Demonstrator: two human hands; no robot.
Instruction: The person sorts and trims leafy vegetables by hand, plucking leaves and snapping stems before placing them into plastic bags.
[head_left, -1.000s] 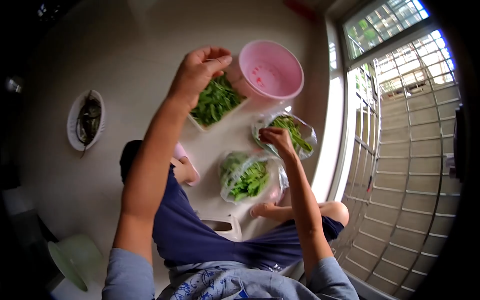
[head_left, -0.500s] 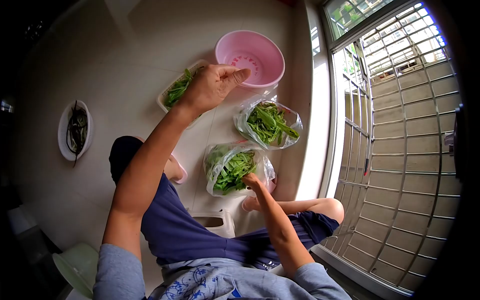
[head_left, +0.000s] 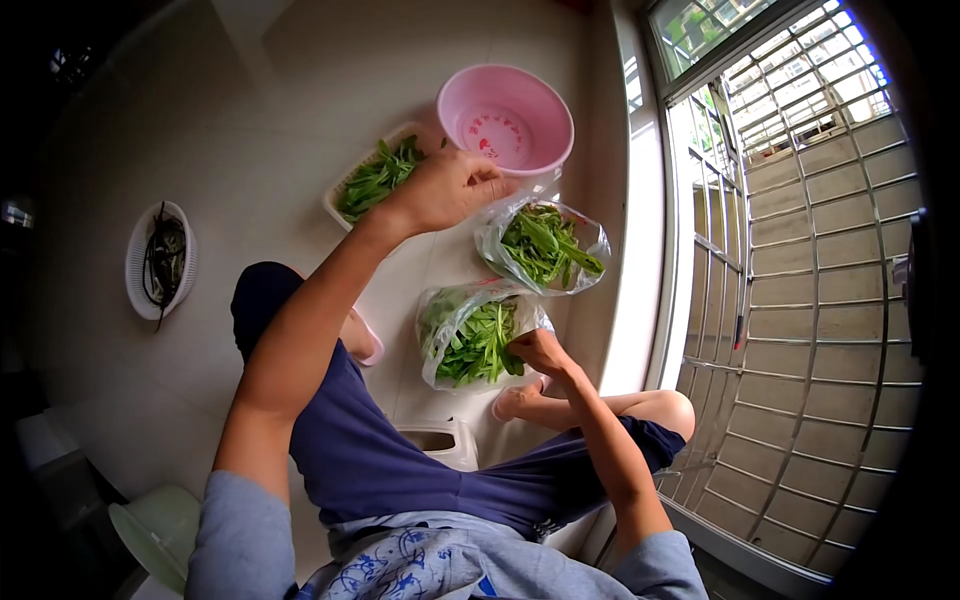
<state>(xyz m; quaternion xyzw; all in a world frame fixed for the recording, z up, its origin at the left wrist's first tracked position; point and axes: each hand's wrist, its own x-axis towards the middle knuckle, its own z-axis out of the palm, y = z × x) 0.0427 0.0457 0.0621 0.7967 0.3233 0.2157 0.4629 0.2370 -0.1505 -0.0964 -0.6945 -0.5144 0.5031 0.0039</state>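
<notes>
1. Bare floor (head_left: 240, 200) leaves a wide passage between the white oval basket (head_left: 134, 262) and the rectangular basket (head_left: 337, 207).
2. The pink basin (head_left: 530, 100) is open-topped; its near rim stands before the left hand (head_left: 464, 190).
3. Between the upper bag (head_left: 490, 252) and lower bag (head_left: 430, 358), room is tight.
4. Below the right hand (head_left: 540, 352), the right lower leg (head_left: 600, 408) blocks the way; rightward stands the window ledge (head_left: 640, 250).

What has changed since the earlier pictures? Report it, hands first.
The right hand moved from the far bag to the near bag; what it grips is unclear. The left hand shifted from beside the basin to its near side, toward the far bag. Basin, bags and basket stayed put.
</notes>
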